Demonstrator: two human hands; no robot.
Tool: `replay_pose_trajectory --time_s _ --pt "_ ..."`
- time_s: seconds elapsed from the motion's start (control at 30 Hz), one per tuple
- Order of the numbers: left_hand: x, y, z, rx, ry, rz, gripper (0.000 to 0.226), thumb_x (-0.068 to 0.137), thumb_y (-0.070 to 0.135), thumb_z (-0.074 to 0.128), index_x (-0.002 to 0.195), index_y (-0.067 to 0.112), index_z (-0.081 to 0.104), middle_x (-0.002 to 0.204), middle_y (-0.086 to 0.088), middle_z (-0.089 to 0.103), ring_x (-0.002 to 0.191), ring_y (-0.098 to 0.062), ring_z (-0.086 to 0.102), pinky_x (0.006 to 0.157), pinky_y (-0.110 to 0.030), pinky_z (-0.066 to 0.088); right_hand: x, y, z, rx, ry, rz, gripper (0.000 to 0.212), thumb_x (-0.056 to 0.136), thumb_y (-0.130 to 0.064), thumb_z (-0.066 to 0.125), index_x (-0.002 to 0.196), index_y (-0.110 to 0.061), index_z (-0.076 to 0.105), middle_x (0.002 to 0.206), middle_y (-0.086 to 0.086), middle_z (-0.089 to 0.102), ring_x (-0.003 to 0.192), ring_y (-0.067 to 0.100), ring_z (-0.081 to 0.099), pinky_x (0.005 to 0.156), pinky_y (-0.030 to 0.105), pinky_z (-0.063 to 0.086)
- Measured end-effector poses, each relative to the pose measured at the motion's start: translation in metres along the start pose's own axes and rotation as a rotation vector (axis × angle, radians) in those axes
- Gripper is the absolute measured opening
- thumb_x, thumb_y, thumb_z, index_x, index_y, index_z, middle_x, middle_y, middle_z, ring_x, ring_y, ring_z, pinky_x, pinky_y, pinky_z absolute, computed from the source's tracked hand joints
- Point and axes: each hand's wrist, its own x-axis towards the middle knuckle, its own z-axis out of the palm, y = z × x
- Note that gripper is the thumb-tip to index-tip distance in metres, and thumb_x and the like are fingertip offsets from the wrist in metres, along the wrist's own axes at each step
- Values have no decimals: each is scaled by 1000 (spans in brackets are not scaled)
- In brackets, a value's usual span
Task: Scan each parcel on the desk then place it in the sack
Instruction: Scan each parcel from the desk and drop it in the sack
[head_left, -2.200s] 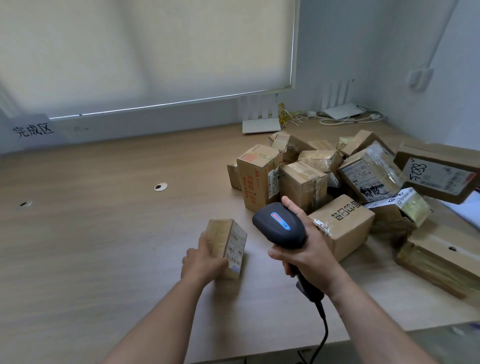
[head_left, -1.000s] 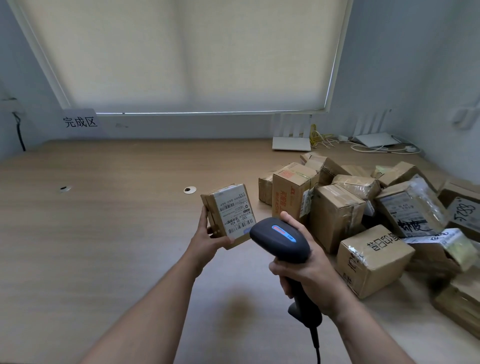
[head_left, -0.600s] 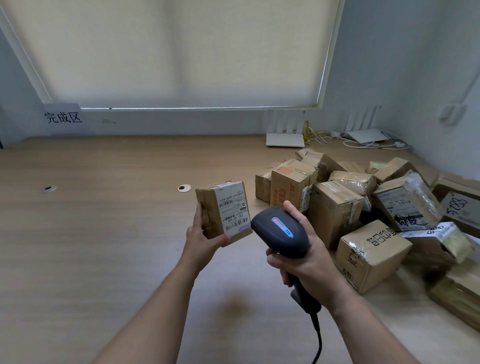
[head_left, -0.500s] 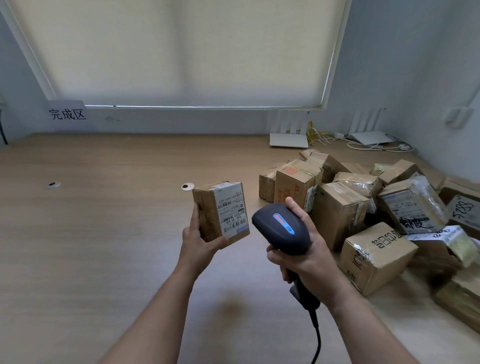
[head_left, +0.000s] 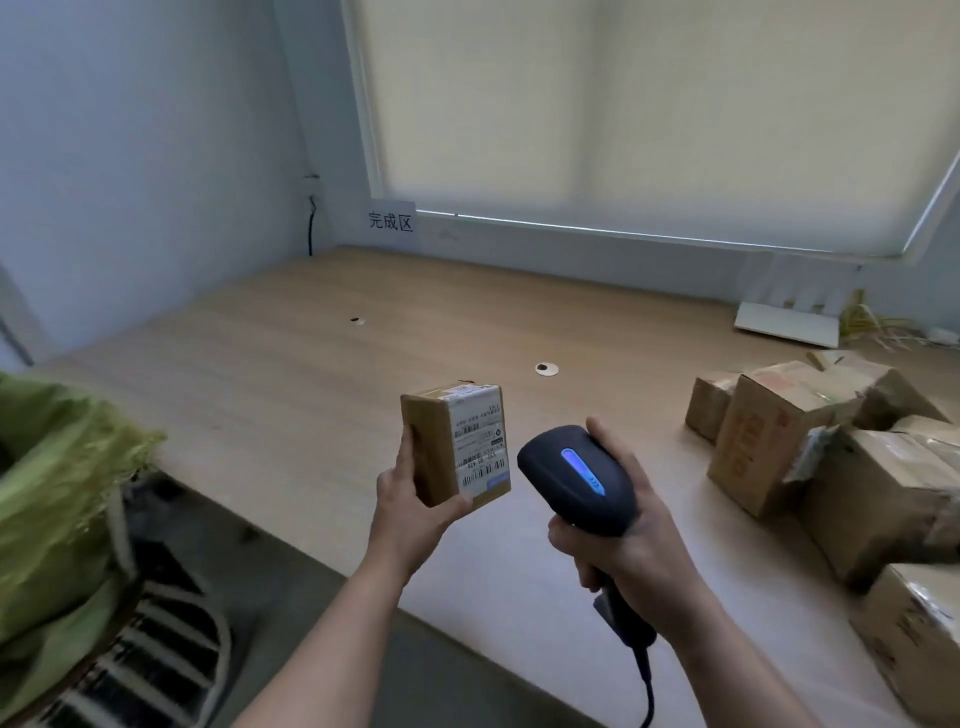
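your left hand (head_left: 410, 512) holds a small parcel (head_left: 457, 444) upright above the tabletop (head_left: 291, 384), fingers wrapped round its lower sides. your right hand (head_left: 631, 545) grips the scanner (head_left: 576, 480), fingers curled on its handle, just right of the parcel. the green sack (head_left: 49, 499) sits at the left edge.

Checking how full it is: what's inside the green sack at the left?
The green sack shows only its crumpled rim and a dark opening at the frame edge; its contents are out of view. The left hand holds a small parcel over the desk.
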Motion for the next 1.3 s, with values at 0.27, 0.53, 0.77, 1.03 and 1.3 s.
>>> replay_pose_trajectory --time_s 0.27,0.53,0.77,1.03,1.3 --pt "-44 -18 -88 89 246 -43 114 55 51 76 146 54 8 126 0 43 112 -13 50 97 -35 45 9 0 75 86 -214 -11 91 61 -3 73 131 -54 43 87 3 65 45 24 45 43 32 42" --pt "-63 -47 -172 122 434 -109 117 55 51 74 148 48 4 126 7 31 109 -5 39 97 -22 30 26 -1 163 99 -382 -11 91 62 -4 73 131 -57 44 85 8 62 46 25 44 44 32 43" --pt "-53 -80 -270 120 548 -158 116 53 51 69 150 46 5 135 -7 35 126 -20 39 98 -27 31 64 -8 267 89 -478 -57 92 62 -6 74 131 -58 44 99 6 63 46 25 45 45 34 44" --pt "-32 -119 -397 179 702 -242 106 76 36 76 150 43 1 131 -10 34 113 -22 45 97 -34 38 109 -8 402 73 -620 -82 96 65 -1 75 142 -44 37 104 13 63 43 22 47 42 28 43" --pt "-16 -159 -495 261 766 -345 106 79 43 73 149 43 -6 140 -11 30 124 -30 44 94 -37 39 155 -7 517 46 -659 -107 93 74 18 69 129 -52 42 101 13 65 41 24 44 39 30 41"
